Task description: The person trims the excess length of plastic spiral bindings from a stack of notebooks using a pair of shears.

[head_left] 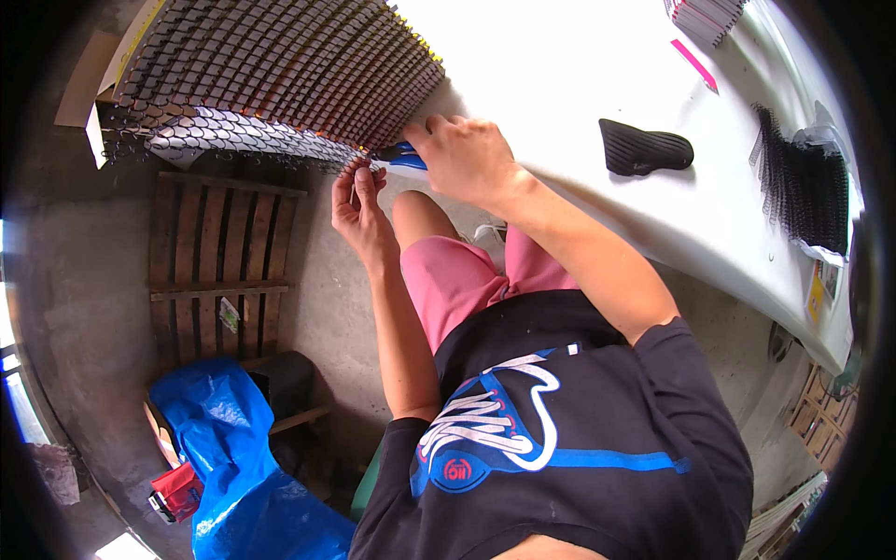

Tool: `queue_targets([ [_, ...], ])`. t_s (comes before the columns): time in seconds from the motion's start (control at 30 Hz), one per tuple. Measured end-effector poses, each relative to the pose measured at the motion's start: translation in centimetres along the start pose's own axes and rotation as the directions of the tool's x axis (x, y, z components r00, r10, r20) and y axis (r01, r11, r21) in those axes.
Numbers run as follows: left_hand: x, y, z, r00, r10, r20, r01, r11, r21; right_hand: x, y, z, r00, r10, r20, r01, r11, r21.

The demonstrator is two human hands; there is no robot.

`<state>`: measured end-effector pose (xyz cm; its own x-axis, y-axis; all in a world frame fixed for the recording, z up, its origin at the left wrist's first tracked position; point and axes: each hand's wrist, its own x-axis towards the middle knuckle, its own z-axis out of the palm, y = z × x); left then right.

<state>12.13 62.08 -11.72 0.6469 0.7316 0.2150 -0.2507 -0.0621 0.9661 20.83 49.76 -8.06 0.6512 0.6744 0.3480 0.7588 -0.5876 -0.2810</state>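
Observation:
A broad stack of spiral-bound notebooks (280,70) stands at the upper left of the white table, its rows of dark coils facing me. Along the lower edge of the stack, coil ends (224,138) hang loose. My right hand (471,161) is closed round blue-handled pliers (404,157), whose dark jaws reach to the near corner of the stack. Just below the jaws, my left hand (364,213) pinches at the end of a coil with thumb and fingertips. The fingers hide much of that coil end.
A black ribbed piece (646,147) lies on the white table (551,93). Farther right is a pile of black coils (807,187) in clear plastic. A pink strip (693,65) and more bound notebooks (705,17) lie at the back. A wooden pallet (221,291) and blue sheeting (219,420) are at left.

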Motion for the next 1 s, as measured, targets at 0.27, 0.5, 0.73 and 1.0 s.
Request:
queue_targets([
  [0.27,-0.3,1.4,-0.8,0.993,-0.007,0.12,0.002,0.999,0.041,-1.2,-0.2,-1.8,0.988,0.06,-0.139,-0.051,0.996,0.07],
  [0.5,0.1,1.4,-0.4,0.996,-0.042,0.074,0.045,0.998,-0.037,-0.7,-0.7,-1.0,0.991,0.085,-0.104,-0.075,0.993,0.092],
  [0.73,0.2,1.1,0.0,0.997,-0.054,0.052,0.062,0.985,-0.159,0.0,0.1,-0.7,0.999,0.054,0.008,-0.054,0.988,0.146],
  [1.0,0.3,0.9,-2.1,0.917,-0.284,0.278,0.397,0.698,-0.596,-0.7,0.1,-2.5,0.993,0.042,-0.115,-0.028,0.992,0.125],
])
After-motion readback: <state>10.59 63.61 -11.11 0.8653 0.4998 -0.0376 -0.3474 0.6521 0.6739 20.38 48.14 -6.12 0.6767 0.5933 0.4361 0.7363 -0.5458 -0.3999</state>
